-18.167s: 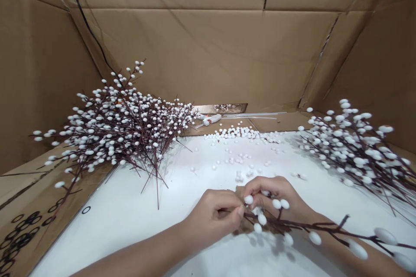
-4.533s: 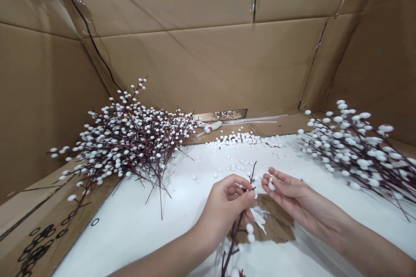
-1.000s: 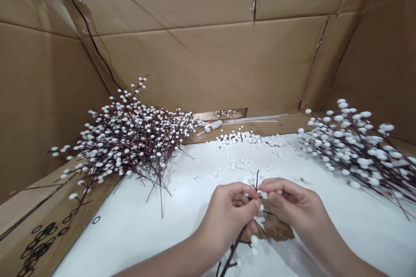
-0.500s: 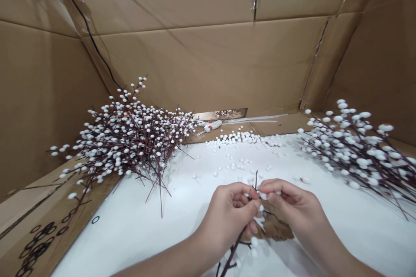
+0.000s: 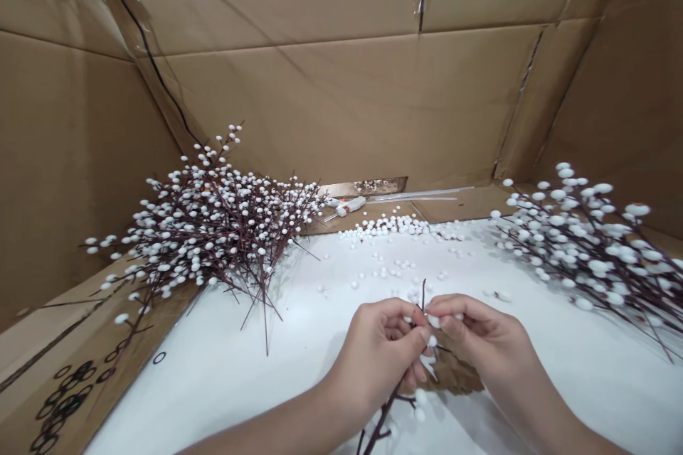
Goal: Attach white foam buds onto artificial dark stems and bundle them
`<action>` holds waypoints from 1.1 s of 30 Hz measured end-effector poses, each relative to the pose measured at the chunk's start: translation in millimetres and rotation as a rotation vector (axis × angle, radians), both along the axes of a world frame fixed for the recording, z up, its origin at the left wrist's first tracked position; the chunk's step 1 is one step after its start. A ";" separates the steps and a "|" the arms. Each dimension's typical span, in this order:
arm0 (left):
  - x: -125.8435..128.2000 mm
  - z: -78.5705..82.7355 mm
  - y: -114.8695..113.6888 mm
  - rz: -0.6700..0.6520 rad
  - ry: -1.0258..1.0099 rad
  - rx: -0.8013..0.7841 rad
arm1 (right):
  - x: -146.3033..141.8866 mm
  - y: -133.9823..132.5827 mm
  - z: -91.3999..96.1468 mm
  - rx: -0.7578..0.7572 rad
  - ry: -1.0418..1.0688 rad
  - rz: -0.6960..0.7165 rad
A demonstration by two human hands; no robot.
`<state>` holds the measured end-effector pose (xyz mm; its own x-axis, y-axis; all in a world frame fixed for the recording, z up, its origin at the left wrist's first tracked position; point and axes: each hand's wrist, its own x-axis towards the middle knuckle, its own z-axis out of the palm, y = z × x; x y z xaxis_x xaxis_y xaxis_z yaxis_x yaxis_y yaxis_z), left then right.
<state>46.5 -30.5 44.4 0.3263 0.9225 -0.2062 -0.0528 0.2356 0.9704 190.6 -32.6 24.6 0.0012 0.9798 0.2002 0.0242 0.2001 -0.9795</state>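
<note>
My left hand is closed around a dark brown artificial berry branch, whose stem runs down toward the bottom edge and whose thin tip pokes up above my fingers. My right hand pinches a small white berry right beside that tip, against my left fingertips. Whether the berry touches the twig is hidden by the fingers. More white berries show on the branch below my left hand. Beneath both hands lies a brown patch on the white board.
A heap of white-berry branches stands at left, another bunch at right. Loose white berries lie along the board's far edge, near a glue gun and clear glue sticks. Black rings lie at lower left. Cardboard walls surround everything.
The whole view has shifted very slightly. Both hands keep the same hold on the branch and the berry, with hardly any movement.
</note>
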 end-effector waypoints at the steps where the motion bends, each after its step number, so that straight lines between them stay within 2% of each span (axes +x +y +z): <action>1: 0.1 0.4 0.0 0.008 0.003 -0.005 | -0.2 0.2 0.5 -0.003 0.000 -0.002; 7: 0.0 2.2 -0.8 0.005 0.018 0.015 | -2.4 -1.6 3.6 -0.026 0.012 0.004; 16: -0.3 2.7 -0.1 0.012 0.049 0.019 | -1.5 -0.8 -2.4 -0.052 0.045 0.027; 27: -7.4 -1.5 0.2 -0.048 0.073 0.128 | 0.8 3.0 -2.2 -0.066 -0.021 -0.074; 31: -9.1 2.0 -3.8 -0.067 0.032 0.051 | 1.0 3.7 0.4 -0.034 -0.048 -0.102; 33: -9.2 0.9 -4.2 -0.043 -0.004 0.073 | 1.1 4.3 1.0 -0.022 -0.059 -0.126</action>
